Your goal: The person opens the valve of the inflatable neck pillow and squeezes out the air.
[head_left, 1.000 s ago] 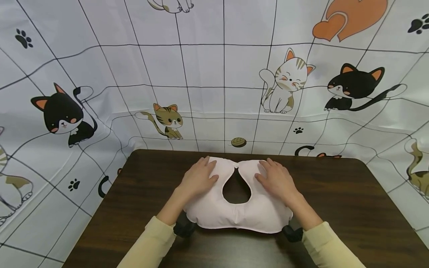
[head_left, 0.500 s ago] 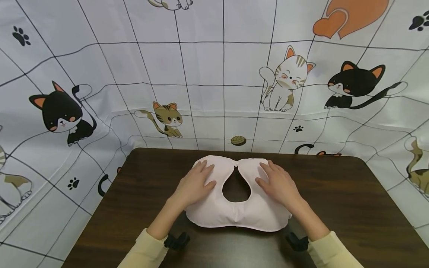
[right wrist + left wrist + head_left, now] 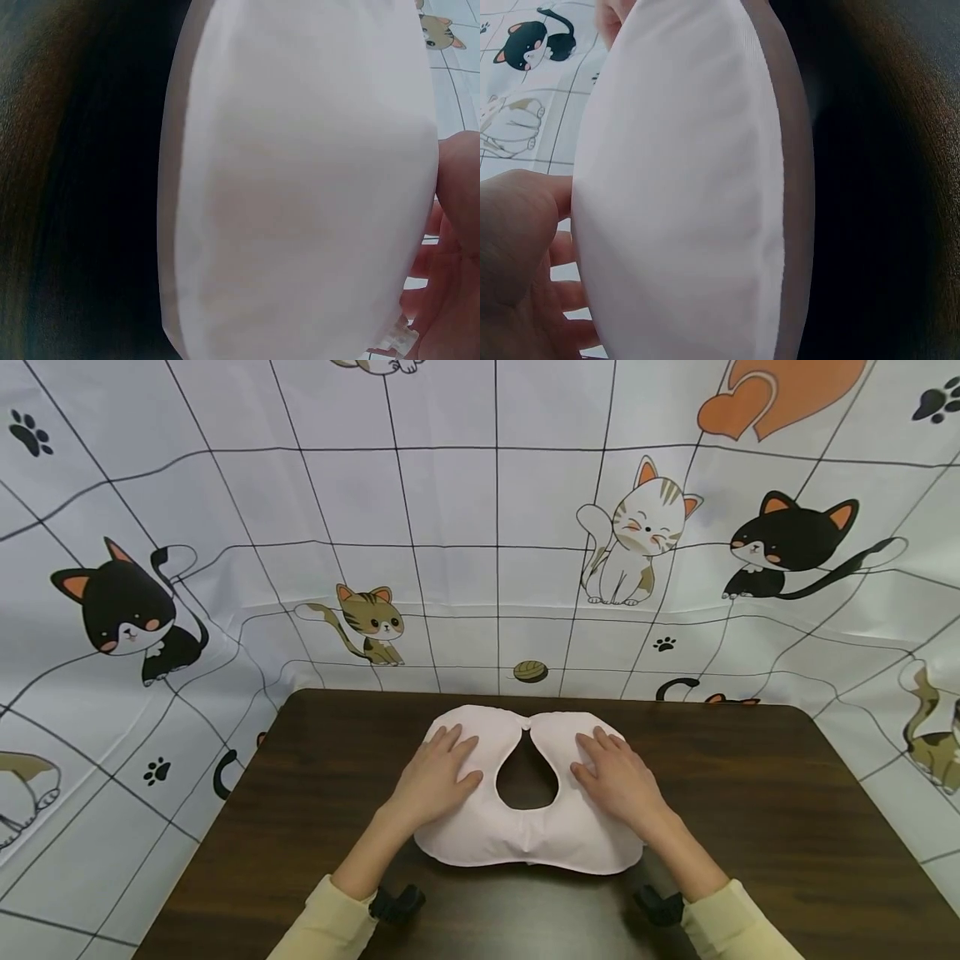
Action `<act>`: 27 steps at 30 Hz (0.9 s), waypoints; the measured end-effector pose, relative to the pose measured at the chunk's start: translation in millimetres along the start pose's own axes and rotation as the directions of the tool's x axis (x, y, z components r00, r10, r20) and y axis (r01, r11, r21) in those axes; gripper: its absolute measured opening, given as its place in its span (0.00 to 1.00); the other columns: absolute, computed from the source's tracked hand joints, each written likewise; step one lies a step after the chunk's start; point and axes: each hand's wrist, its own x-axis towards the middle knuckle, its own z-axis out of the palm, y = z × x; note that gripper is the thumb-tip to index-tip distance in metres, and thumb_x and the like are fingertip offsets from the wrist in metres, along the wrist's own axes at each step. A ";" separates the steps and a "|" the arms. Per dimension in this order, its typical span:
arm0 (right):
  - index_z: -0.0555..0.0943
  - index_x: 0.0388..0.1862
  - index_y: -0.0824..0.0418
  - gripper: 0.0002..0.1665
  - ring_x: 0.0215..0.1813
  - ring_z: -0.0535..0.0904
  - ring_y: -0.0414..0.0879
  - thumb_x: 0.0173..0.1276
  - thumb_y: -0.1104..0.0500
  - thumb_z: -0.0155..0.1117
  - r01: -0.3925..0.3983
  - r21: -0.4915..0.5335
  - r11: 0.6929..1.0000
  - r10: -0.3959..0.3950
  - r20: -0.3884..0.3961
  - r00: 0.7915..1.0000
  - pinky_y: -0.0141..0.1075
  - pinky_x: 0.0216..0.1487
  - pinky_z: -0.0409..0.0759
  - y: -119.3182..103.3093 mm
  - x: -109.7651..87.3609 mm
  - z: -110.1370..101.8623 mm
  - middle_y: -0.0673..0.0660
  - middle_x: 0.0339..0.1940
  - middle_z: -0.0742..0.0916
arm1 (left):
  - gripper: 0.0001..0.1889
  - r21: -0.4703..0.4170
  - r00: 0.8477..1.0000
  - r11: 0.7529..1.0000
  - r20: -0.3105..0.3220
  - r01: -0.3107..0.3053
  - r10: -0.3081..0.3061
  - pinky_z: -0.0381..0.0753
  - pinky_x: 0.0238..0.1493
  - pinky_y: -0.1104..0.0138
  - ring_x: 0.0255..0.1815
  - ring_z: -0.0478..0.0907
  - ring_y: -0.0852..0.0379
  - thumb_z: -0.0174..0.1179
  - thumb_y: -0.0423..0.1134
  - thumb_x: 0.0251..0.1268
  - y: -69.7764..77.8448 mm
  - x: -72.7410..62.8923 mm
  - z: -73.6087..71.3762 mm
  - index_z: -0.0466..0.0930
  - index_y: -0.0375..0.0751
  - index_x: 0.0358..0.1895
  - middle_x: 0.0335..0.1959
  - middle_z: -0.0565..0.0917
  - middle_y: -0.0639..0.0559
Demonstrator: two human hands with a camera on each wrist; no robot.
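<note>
A pale pink U-shaped neck pillow (image 3: 525, 839) lies on the dark wooden table, its two ends meeting at the far side around a teardrop opening. My left hand (image 3: 437, 779) rests on the pillow's left arm with fingers spread and straight. On the right arm of the pillow rests my right hand (image 3: 618, 777), fingers extended forward. Up close in the left wrist view, the pillow's seamed side (image 3: 682, 187) fills the middle, with the left fingers along its upper surface. The right wrist view shows the other side, and a small clear tab (image 3: 397, 339) near the right fingers.
The dark wood table (image 3: 750, 793) extends around the pillow to a rounded far edge. Behind it hangs a white sheet (image 3: 450, 502) printed with grid lines and cartoon cats. A black wrist mount (image 3: 397, 903) sits under the left wrist, another black mount (image 3: 660, 906) under the right.
My left hand has slid slightly back toward me and off the pillow's far end. The right hand shifts only a little, and the head view tilts slightly. The pillow stays nearly in place.
</note>
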 end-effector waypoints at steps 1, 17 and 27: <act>0.74 0.72 0.66 0.31 0.74 0.64 0.72 0.76 0.52 0.61 -0.008 0.002 1.000 0.008 0.004 1.000 0.68 0.66 0.66 -0.5 -0.5 -1.0 0.73 0.74 0.71 | 0.28 -0.002 1.000 1.000 0.001 -0.002 0.002 0.60 0.72 0.37 0.78 0.58 0.32 0.62 0.47 0.73 0.4 0.4 -0.2 0.75 0.39 0.71 0.75 0.67 0.33; 0.75 0.71 0.64 0.31 0.74 0.66 0.71 0.74 0.52 0.63 -0.022 -0.001 1.000 0.022 0.001 1.000 0.68 0.64 0.68 0.5 -6.3 2.9 0.71 0.74 0.72 | 0.27 0.003 0.999 1.000 0.037 0.010 -0.010 0.58 0.72 0.37 0.77 0.59 0.32 0.60 0.48 0.73 3.6 -2.5 1.0 0.76 0.39 0.70 0.75 0.68 0.34; 0.73 0.72 0.67 0.31 0.73 0.66 0.71 0.76 0.53 0.61 -0.007 0.008 1.000 0.007 -0.026 1.000 0.66 0.66 0.67 -1.6 -12.9 -14.4 0.73 0.74 0.72 | 0.28 0.014 1.000 1.000 0.022 0.000 -0.001 0.58 0.73 0.37 0.78 0.58 0.31 0.61 0.48 0.73 7.9 -6.0 -15.1 0.75 0.37 0.71 0.75 0.67 0.32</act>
